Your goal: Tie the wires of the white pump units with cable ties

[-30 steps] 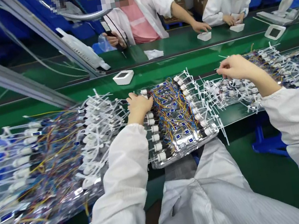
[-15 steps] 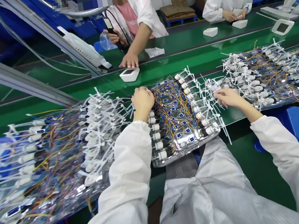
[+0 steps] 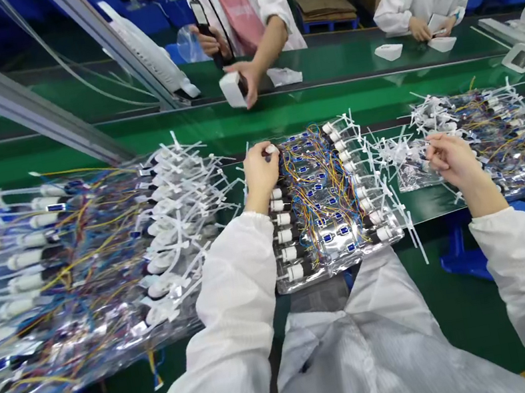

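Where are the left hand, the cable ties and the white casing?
Left hand (image 3: 262, 176): head view, on its back.
Cable ties (image 3: 180, 190): head view, on the bundle's middle.
White casing (image 3: 232, 90): head view, on its side.

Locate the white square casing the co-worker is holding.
Head view, top centre: the white casing sits in a co-worker's hand above the far green belt, just left of a crumpled white scrap.

The green table (image 3: 278, 112) runs across in front of me. Right at my left hand (image 3: 264, 176) lies a clear plastic pack of wired modules (image 3: 330, 205). A larger heap of wired packs (image 3: 77, 270) spreads out to that hand's left, and another spread of packs (image 3: 487, 143) lies under my right hand (image 3: 459, 158). Farther out past my right hand, a white square frame (image 3: 522, 57) sits on the green surface.
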`<state>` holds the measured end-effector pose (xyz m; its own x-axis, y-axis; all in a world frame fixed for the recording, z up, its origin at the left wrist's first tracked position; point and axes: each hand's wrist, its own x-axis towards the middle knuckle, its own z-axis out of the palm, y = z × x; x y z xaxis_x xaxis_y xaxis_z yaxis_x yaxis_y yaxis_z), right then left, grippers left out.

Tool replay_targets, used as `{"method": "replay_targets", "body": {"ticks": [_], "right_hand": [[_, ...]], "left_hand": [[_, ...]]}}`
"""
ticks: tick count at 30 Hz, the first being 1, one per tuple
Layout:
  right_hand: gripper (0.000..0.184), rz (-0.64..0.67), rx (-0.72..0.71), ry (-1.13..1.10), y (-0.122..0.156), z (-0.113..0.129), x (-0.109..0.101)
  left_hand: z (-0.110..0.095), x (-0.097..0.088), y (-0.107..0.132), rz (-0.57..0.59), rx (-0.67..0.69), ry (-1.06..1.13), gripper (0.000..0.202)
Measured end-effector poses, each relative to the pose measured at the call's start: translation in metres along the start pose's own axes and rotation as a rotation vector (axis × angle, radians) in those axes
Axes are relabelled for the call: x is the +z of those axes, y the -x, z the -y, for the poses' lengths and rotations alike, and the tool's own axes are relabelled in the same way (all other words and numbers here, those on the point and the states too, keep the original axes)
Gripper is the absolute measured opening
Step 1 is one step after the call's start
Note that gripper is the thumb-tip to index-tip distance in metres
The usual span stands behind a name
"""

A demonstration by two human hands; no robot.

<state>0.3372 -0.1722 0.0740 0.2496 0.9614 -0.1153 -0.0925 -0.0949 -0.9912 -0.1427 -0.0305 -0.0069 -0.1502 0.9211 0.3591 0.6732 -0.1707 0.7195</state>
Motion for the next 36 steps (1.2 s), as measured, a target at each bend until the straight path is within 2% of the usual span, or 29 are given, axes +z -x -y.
{"method": "replay_targets", "body": {"ticks": [3,7,10,12,15,17,20,23,26,29,31,33,36], "right_hand": [[0.032,-0.016,-0.049,0.0,-0.004,0.01,0.006],[0.025,-0.13,-0.253,0.029,-0.013,0.021,0.012],[0.019,-0.147,-0.344,-0.031,-0.019,0.025,0.018],[0.021,-0.106,-0.316,-0.101,-0.022,0.024,0.027],[0.028,0.052,-0.126,-0.178,-0.022,0.022,0.05],[0.028,0.167,-0.023,-0.196,-0.023,0.024,0.071],[0.024,0.307,0.033,-0.199,-0.025,0.038,0.114],[0.027,0.43,0.0,-0.172,-0.028,0.055,0.171],[0.031,0.539,-0.113,-0.118,-0.034,0.059,0.234],[0.031,0.61,-0.15,-0.044,-0.048,0.043,0.292],[0.031,0.617,-0.154,0.008,-0.063,0.024,0.323],[0.031,0.595,-0.153,0.055,-0.079,0.003,0.344],[0.035,0.535,-0.173,0.12,-0.101,-0.026,0.358]], "left_hand": [[0.004,0.001,-0.001,-0.02,0.001,0.024,0.031],[0.005,0.001,0.0,-0.024,0.018,0.02,0.031],[0.004,0.0,0.0,-0.016,0.041,0.024,0.031],[0.002,-0.001,0.001,-0.006,0.065,0.04,0.03],[-0.002,-0.001,0.003,-0.021,0.096,0.07,0.032],[-0.004,-0.001,0.004,-0.05,0.117,0.068,0.035],[-0.006,0.001,0.003,-0.037,0.131,0.032,0.039],[-0.007,0.001,0.0,0.013,0.077,0.013,0.042],[-0.008,0.0,-0.002,0.051,0.044,0.003,0.035],[-0.011,-0.001,-0.001,0.07,0.047,-0.021,0.031],[-0.013,-0.002,0.0,0.073,0.056,-0.036,0.03],[-0.016,-0.003,0.0,0.072,0.056,-0.053,0.03],[-0.018,-0.004,0.0,0.069,0.028,-0.081,0.029]]}}
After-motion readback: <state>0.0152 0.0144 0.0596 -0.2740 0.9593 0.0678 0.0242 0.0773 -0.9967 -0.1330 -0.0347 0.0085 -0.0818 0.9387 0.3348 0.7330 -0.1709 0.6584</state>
